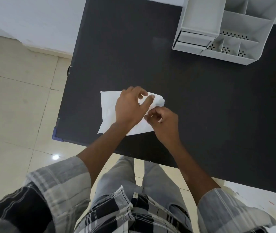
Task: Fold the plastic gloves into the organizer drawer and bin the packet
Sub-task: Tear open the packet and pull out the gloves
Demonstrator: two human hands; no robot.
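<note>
A white, thin plastic packet lies flat on the black table, near its front left part. My left hand rests over the packet, its thumb and forefinger pinching the crumpled right end. My right hand is at the packet's right edge with curled fingers pinching that same edge. Whether gloves are inside the packet cannot be seen. The grey organizer stands at the table's far right; its small drawer on the left side looks pushed in.
The organizer has several open compartments with perforated floors. The table's left edge borders beige floor tiles. A white surface shows at the lower right beyond the table's front corner.
</note>
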